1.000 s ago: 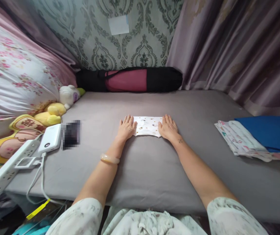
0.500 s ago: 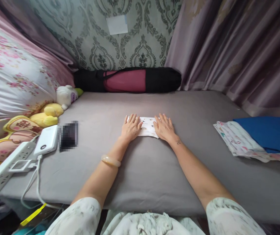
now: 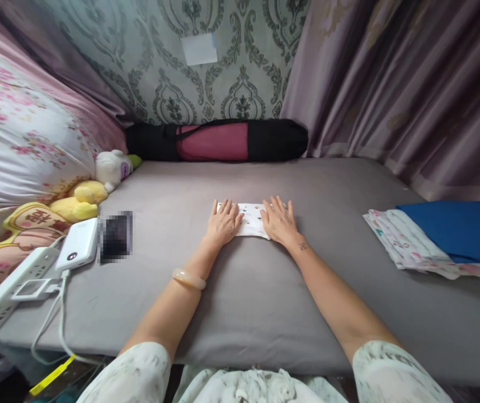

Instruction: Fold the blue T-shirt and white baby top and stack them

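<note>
A small folded white cloth with a scattered print lies flat on the grey bed sheet, near the middle of the view. My left hand rests palm down on its left end, fingers stretched out and slightly spread. On the cloth's right end lies my right hand, also flat with fingers spread. Both hands cover the cloth's side edges, so only its middle shows. A pale bangle is on my left wrist.
Right: a stack of folded patterned cloths under a blue cloth. Left: a white power bank, a power strip with cables, a blurred-out dark object and plush toys. A black and red long bag lies along the wall.
The view has tilted up slightly, so everything sits a little lower in the picture. My hands stay flat on the cloth, with hardly any movement.
</note>
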A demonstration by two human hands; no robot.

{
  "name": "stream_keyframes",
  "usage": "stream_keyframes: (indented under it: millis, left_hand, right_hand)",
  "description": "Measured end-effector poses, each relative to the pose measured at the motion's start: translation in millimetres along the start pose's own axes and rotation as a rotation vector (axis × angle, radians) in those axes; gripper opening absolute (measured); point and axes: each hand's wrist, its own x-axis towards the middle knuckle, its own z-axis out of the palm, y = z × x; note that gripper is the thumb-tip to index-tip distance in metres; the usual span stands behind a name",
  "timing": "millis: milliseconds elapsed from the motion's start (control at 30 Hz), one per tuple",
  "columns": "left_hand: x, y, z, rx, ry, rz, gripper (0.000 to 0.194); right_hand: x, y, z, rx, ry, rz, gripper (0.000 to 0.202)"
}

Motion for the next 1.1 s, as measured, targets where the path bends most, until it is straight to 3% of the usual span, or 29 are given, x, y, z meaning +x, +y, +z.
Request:
stream_keyframes:
  millis: [100, 300, 500, 700, 900, 1000, 1100]
  left_hand:
    - [0.9, 6.1, 0.7, -0.006, 0.049, 0.047, 0.057]
    - [2.7, 7.1, 9.6, -0.073, -0.097, 0.031, 0.056]
    - [2.8, 8.4, 4.5, -0.108, -0.114, 0.015, 0.055]
    - [1.9, 17.3, 1.1, -0.174, -0.105, 0.076, 0.053]
    - [4.1, 13.8, 10.1, -0.255, -0.199, 0.085, 0.052]
    - [5.9, 9.6, 12.9, -0.344, -0.149, 0.086, 0.050]
    - [7.7, 3.4, 13.3, -0.477, 0.035, 0.071, 0.043]
  right_hand:
    - [-1.2, -6.6, -0.4, 0.040, 0.009, -0.044, 0.054]
    - [-4.7, -10.3, 7.7, 0.064, -0.093, -0.033, 0.053]
    - [-4.3, -9.7, 7.5, 0.055, -0.091, -0.030, 0.053]
    - [-3.4, -16.2, 4.8, 0.092, 0.020, -0.100, 0.052]
    - [-3.6, -18.3, 15.8, 0.098, -0.058, -0.126, 0.053]
    - [-4.3, -17.0, 17.9, 0.086, -0.052, -0.125, 0.053]
    - [-2.6, -17.9, 11.9, 0.087, -0.084, -0.114, 0.052]
